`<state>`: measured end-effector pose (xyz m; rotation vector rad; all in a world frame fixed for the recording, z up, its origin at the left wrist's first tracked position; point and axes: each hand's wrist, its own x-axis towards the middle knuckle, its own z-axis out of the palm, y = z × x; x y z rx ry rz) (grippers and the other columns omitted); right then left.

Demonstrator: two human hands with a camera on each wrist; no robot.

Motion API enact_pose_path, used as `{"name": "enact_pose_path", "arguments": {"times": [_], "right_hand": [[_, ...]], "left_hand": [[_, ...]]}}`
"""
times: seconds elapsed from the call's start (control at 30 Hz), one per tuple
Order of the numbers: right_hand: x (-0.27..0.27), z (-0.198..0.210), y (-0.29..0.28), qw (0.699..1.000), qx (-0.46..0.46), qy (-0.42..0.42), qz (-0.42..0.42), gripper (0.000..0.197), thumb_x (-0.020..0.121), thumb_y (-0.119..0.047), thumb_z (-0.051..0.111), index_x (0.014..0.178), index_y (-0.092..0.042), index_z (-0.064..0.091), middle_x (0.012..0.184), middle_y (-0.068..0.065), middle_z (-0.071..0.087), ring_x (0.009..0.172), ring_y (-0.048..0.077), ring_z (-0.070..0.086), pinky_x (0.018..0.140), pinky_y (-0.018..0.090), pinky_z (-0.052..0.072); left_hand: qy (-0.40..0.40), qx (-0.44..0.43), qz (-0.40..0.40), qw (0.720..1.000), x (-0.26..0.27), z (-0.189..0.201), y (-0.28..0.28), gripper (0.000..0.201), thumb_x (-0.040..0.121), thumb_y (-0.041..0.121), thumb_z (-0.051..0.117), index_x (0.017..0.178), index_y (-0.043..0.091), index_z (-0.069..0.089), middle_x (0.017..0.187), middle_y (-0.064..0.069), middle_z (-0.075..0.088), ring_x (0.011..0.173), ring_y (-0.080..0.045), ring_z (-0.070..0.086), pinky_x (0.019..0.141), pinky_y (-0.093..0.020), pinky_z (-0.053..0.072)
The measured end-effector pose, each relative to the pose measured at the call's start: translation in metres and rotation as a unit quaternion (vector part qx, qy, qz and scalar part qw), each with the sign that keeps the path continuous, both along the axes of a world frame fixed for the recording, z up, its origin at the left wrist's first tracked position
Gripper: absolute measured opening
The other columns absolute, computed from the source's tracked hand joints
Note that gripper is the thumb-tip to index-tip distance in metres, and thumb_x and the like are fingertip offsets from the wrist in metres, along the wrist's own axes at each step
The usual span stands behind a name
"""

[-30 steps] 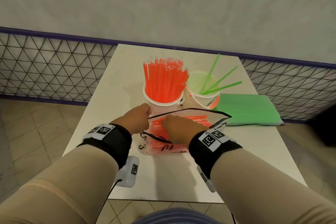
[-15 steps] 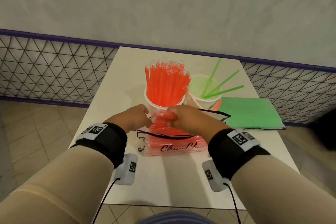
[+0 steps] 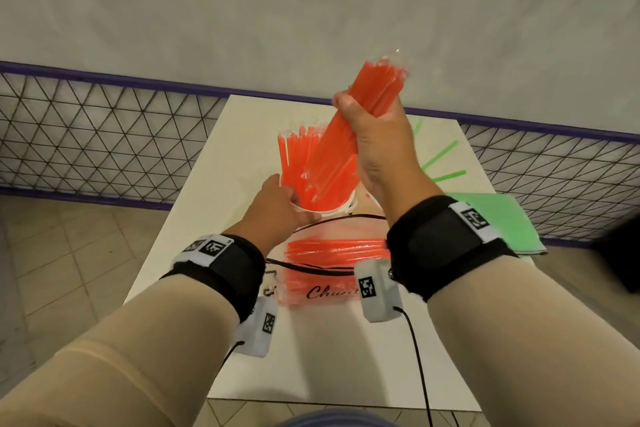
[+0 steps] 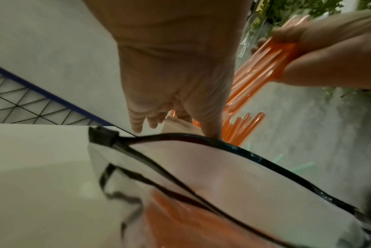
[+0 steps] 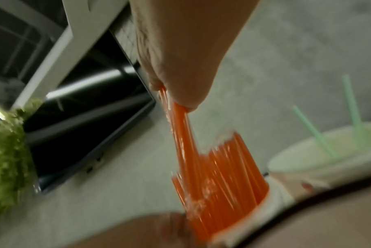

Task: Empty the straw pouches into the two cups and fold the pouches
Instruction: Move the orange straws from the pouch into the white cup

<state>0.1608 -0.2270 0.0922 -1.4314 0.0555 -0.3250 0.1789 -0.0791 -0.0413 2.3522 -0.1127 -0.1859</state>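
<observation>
Right hand (image 3: 375,146): wrapped round a bundle of orange straws (image 3: 349,135), tilted, lower ends entering the orange-filled cup (image 3: 322,210). Left hand (image 3: 277,208): holding that cup's side. Orange pouch (image 3: 329,267): open on the worktop (image 3: 194,218) in front of the cup, straws remaining inside. Green pouch (image 3: 502,218): flat, to the right. Step: loading orange straws. Next, by my judgement: release the bundle upright, then reach back into the pouch.

The cup (image 3: 323,210) of orange straws (image 3: 298,163) stands mid-table, crowded: left hand (image 3: 277,210) on its left, pouch (image 3: 325,274) in front, right hand (image 3: 377,149) above. The table (image 3: 194,229) offers bare surface along its left and near edges.
</observation>
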Motion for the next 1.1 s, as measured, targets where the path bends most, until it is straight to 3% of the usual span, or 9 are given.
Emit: {"name": "enact_pose_path", "arguments": {"times": [0.17,0.27,0.4,0.53,0.63,0.73,0.83,0.97,1.1], "right_hand": [[0.005,-0.054,0.012,0.984,-0.150,0.093,0.006,0.033,0.086,-0.028,0.072,0.117,-0.027,0.062,0.110,-0.007,0.070,0.101,0.014,0.067,0.093,0.042,0.053],[0.007,-0.074,0.014,0.944,-0.296,0.141,0.033,0.059,0.084,-0.027,0.074,0.136,-0.016,0.047,0.121,-0.008,0.062,0.111,0.014,0.060,0.097,0.034,0.048],[0.005,-0.070,0.016,0.940,-0.339,0.043,0.021,0.096,0.078,-0.021,0.080,0.148,-0.028,0.015,0.137,-0.001,0.049,0.125,0.017,0.052,0.101,0.030,0.043],[0.009,-0.052,0.024,0.801,-0.558,-0.216,-0.035,0.088,0.085,-0.017,0.068,0.153,-0.016,0.012,0.156,0.014,0.023,0.144,0.029,0.025,0.115,0.038,0.028],[0.015,-0.050,0.032,0.701,-0.688,-0.184,0.036,0.082,0.089,-0.013,0.063,0.154,-0.019,0.013,0.162,0.011,0.012,0.149,0.032,0.009,0.119,0.048,0.018],[0.021,-0.058,0.025,0.654,-0.744,-0.068,0.121,0.075,0.094,-0.022,0.057,0.154,-0.012,0.013,0.163,0.007,0.007,0.150,0.027,0.003,0.121,0.049,0.011],[0.026,-0.058,0.020,0.602,-0.789,-0.029,0.120,0.061,0.097,-0.023,0.047,0.151,-0.005,0.024,0.159,0.010,0.021,0.149,0.028,0.010,0.120,0.047,0.009],[0.027,-0.049,0.017,0.542,-0.833,0.013,0.111,0.054,0.095,-0.024,0.044,0.146,-0.009,0.037,0.153,0.009,0.034,0.144,0.026,0.022,0.118,0.051,0.007],[0.018,-0.040,0.016,0.558,-0.821,0.021,0.123,0.072,0.091,-0.030,0.053,0.152,-0.012,0.019,0.157,0.010,0.026,0.147,0.029,0.016,0.117,0.057,0.001]], "left_hand": [[0.014,-0.124,0.053,0.991,-0.007,-0.006,-0.010,0.074,0.057,0.050,0.087,0.114,0.023,0.049,0.097,0.005,0.067,0.084,-0.013,0.067,0.081,-0.040,0.056],[-0.010,-0.082,0.035,0.996,-0.006,-0.007,-0.011,0.072,0.058,0.061,0.082,0.116,0.023,0.060,0.114,0.012,0.059,0.088,-0.006,0.064,0.083,-0.035,0.055],[-0.006,-0.061,0.037,0.997,-0.007,-0.004,-0.012,0.061,0.065,0.057,0.080,0.109,0.024,0.055,0.109,0.003,0.060,0.080,-0.010,0.062,0.077,-0.034,0.055],[-0.004,-0.080,0.034,0.996,-0.006,-0.005,-0.013,0.076,0.065,0.053,0.081,0.123,0.015,0.049,0.092,-0.002,0.060,0.079,-0.019,0.059,0.079,-0.034,0.052],[0.020,-0.129,0.061,0.990,-0.009,-0.010,-0.009,0.090,0.062,0.049,0.074,0.142,0.032,0.038,0.106,0.013,0.067,0.091,-0.010,0.068,0.082,-0.035,0.057],[0.020,-0.113,0.069,0.991,-0.010,-0.007,-0.010,0.083,0.072,0.037,0.073,0.145,0.030,0.034,0.109,0.008,0.067,0.090,-0.013,0.067,0.083,-0.038,0.056],[0.005,-0.076,0.046,0.996,-0.006,0.000,-0.014,0.065,0.071,0.042,0.081,0.124,0.020,0.050,0.089,0.012,0.061,0.079,-0.010,0.060,0.077,-0.027,0.048],[0.019,-0.090,0.056,0.994,-0.008,0.002,-0.012,0.073,0.067,0.049,0.084,0.123,0.030,0.041,0.068,0.014,0.061,0.067,0.000,0.061,0.065,-0.022,0.044],[0.039,-0.090,0.054,0.994,-0.009,0.001,-0.012,0.088,0.057,0.063,0.080,0.128,0.030,0.041,0.098,0.012,0.070,0.087,-0.007,0.067,0.081,-0.038,0.055]]}}
